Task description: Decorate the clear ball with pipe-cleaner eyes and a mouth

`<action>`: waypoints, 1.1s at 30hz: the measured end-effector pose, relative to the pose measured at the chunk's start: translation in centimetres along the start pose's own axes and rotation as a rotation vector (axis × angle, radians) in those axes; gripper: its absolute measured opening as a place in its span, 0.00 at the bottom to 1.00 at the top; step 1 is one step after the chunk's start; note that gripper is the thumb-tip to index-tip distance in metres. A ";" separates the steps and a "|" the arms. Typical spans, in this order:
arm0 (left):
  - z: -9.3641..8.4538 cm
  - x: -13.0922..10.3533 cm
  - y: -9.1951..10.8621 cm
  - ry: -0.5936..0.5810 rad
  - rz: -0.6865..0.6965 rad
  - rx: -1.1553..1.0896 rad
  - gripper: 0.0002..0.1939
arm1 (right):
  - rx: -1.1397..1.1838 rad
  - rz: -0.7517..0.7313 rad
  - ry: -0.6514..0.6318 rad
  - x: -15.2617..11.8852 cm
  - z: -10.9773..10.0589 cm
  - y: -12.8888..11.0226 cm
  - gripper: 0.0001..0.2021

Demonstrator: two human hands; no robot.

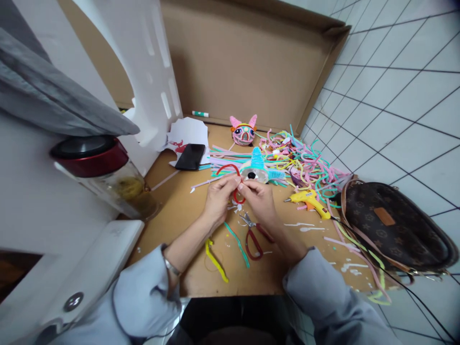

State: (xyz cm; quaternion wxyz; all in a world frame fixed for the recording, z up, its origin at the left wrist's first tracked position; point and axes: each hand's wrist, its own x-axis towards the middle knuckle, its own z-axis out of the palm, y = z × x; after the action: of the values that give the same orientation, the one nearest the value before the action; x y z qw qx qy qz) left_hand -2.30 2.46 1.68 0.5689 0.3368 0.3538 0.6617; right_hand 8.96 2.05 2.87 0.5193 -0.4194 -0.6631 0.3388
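Observation:
My left hand (218,199) and my right hand (258,197) meet over the middle of the table, both pinching a red pipe cleaner (228,167). One end of it arcs up to the left, and a small loop hangs below my fingertips. Just behind my hands sits a light blue and white figure head (256,170) with a dark eye. Below my right hand lie red-handled scissors (254,239), their blades slightly apart. A teal pipe cleaner (238,244) and a yellow one (216,261) rest nearer to me.
A pink figure head (243,133) stands by the cardboard wall (247,67). Tangled pipe cleaners (309,163) spread behind a yellow glue gun (309,200). On the right is a brown bag (398,225); on the left, a phone (190,157) and a glass bottle (118,184).

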 end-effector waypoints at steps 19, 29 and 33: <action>-3.0 3.8 1.0 0.266 0.198 0.176 0.06 | -1.185 0.146 -0.536 -8.6 -3.2 -2.0 0.08; -3.2 3.8 1.4 0.079 0.068 0.202 0.11 | 0.080 0.449 -0.222 -6.4 -4.1 -1.7 0.19; -3.1 3.4 2.0 -0.056 0.021 0.242 0.12 | 0.446 0.471 -0.218 -3.9 -2.8 -2.2 0.22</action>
State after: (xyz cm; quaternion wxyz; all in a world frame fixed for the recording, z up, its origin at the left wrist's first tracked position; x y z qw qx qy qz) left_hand -6.43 5.35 1.89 0.5269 0.4248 0.4116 0.6104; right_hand 11.68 -2.42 3.88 0.4320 -0.3984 -0.5093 0.6287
